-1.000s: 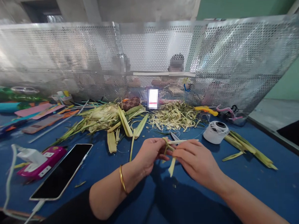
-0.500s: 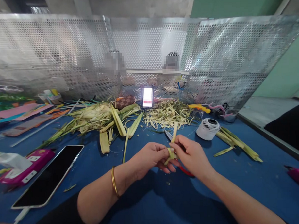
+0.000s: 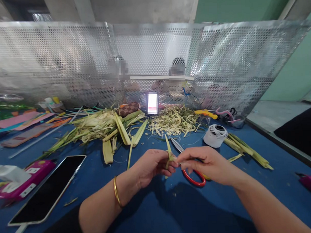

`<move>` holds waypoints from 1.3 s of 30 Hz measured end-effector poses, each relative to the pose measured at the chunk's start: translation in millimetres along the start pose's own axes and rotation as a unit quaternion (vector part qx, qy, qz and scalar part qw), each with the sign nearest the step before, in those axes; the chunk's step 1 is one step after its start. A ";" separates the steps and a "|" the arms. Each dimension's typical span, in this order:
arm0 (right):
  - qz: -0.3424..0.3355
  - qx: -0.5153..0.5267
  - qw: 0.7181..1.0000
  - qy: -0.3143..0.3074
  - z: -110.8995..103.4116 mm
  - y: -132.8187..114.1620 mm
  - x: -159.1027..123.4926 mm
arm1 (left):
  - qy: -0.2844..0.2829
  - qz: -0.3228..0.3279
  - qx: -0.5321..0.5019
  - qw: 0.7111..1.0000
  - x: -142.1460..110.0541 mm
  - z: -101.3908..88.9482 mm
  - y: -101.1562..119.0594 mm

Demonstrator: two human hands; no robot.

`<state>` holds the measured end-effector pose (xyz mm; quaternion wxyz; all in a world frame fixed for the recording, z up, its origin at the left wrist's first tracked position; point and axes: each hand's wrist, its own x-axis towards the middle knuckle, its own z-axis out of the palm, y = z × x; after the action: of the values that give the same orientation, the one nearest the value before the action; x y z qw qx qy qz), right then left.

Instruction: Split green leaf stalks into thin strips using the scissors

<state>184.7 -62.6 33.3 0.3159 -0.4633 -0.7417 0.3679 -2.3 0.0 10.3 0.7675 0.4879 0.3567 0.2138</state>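
A pale green strip of plant leaf or husk (image 3: 169,151), folded or knotted about its middle, stands up between the fingers of my left hand (image 3: 153,166), which is closed on it. My right hand (image 3: 209,164) is pinched shut close by, its fingertips almost meeting the left ones; what lies in that pinch is too small to make out. Under the right hand are scissors (image 3: 196,180) with red handles, flat on the table, blades pointing away and partly covered. Beyond the right hand sits a spool of white thread (image 3: 212,139).
Husk pieces (image 3: 98,127) and a heap of shredded strips (image 3: 174,120) spread along the back, before a perforated metal screen (image 3: 153,41). More stalks (image 3: 248,150) lie right. A phone (image 3: 49,190) and a purple power strip (image 3: 27,180) are left; people sit behind the screen.
My right hand has moved off the upright strip, rightward, to a pinch beside the left fingertips. The left hand shifted slightly left with the strip. More of the scissors shows.
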 end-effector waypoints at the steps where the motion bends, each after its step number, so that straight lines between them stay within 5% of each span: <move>1: 0.014 0.051 0.998 -0.023 -0.1 -0.7 -0.2 | -0.008 0.000 0.004 1.000 -0.1 -0.2 -0.1; 5: 0.038 0.161 0.985 -0.043 4.1 -0.9 0.9 | -0.018 0.004 0.013 1.000 -1.4 0.7 -0.1; 12: -0.101 0.097 0.967 0.213 18.1 6.3 6.9 | -0.012 -0.012 0.006 1.000 -2.3 3.5 -1.6; 17: -0.049 0.205 0.941 0.264 28.7 9.7 8.3 | -0.017 -0.022 0.002 1.000 -2.8 5.0 -1.9; 21: 0.005 0.101 0.954 0.284 30.7 1.8 6.9 | -0.021 -0.019 -0.005 1.000 -2.8 5.2 -3.5; 28: 0.024 -0.142 0.968 0.205 17.8 -0.3 2.7 | -0.014 -0.016 -0.033 0.999 -4.0 5.2 -1.2; 39: 0.000 -0.251 0.963 0.094 -0.6 2.2 2.7 | -0.047 -0.004 -0.046 0.998 -2.0 1.9 -4.4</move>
<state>185.2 -59.3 32.1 0.2577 -0.5604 -0.7771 0.1249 -2.3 -4.4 7.5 0.8056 0.4605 0.3119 0.2041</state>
